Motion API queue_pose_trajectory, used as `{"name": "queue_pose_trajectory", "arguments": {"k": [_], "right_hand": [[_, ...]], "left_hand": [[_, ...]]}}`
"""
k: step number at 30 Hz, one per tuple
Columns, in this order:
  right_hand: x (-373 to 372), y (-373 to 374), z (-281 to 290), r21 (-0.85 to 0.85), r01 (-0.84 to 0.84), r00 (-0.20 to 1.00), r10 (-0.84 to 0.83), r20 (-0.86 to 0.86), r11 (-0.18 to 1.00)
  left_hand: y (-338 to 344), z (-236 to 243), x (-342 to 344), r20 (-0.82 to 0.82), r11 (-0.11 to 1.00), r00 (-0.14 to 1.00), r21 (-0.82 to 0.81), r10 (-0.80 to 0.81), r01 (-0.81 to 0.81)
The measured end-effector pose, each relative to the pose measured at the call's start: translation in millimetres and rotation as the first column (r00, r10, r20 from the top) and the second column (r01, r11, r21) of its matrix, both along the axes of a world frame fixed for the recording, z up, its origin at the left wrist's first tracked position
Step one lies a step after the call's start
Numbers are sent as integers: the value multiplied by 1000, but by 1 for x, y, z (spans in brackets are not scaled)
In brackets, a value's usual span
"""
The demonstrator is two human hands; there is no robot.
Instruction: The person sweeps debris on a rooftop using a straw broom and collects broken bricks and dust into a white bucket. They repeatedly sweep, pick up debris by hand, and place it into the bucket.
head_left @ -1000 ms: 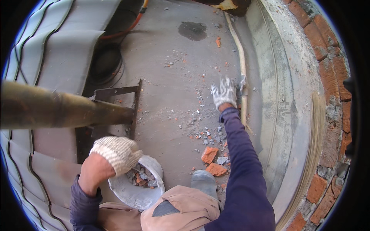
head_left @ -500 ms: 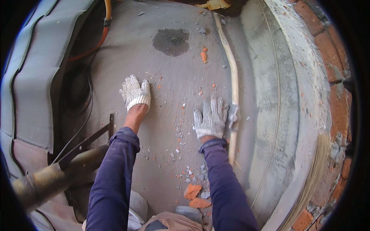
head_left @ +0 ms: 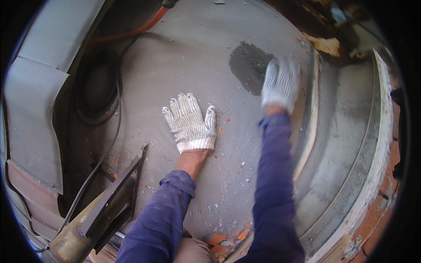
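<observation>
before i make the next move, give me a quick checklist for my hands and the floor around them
1. Left hand and right hand gloved: ok, white knitted gloves.
2. Left palm down on concrete floor: ok, fingers spread.
3. Right hand empty: cannot tell, blurred, palm hidden.
4. Floor without rubble: not ok, brick fragments lie near the knee.
5. Black cable away from left hand: ok, coiled apart at left.

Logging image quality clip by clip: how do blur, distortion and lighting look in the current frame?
Head view: motion blur softens the gloved right hand, while the gloved left hand is sharper; head view: the concrete wall looks bowed, the corners black; head view: light is mostly diffuse, the coiled cable sitting in dark shade.
</observation>
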State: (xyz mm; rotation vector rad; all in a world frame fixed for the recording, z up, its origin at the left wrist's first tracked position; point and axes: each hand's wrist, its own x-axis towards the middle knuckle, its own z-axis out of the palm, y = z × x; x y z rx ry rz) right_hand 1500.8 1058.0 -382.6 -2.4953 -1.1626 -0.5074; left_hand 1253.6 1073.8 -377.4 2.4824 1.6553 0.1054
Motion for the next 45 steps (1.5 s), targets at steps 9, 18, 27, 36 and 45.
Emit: {"name": "queue_pose_trajectory", "arguments": {"k": [9, 18, 27, 36, 45], "right_hand": [[200, 100, -8, -537, 173, 960, -264, -96, 826], [108, 36, 49, -895, 7, 999, 42, 29, 446], [210, 7, 51, -617, 156, 957, -272, -98, 771], [258, -48, 34, -716, -29, 997, -26, -66, 698], [201, -72, 47, -935, 91, 955, -297, -16, 342]], "left_hand": [[2, 7, -3, 4, 994, 1000, -107, 14, -14], [4, 6, -3, 12, 996, 1000, -88, 26, -24], [3, 4, -3, -19, 994, 1000, -107, 22, -23], [1, 2, -3, -3, 996, 1000, -83, 26, -26], [0, 0, -3, 25, 1000, 1000, -18, 16, -15]]}}
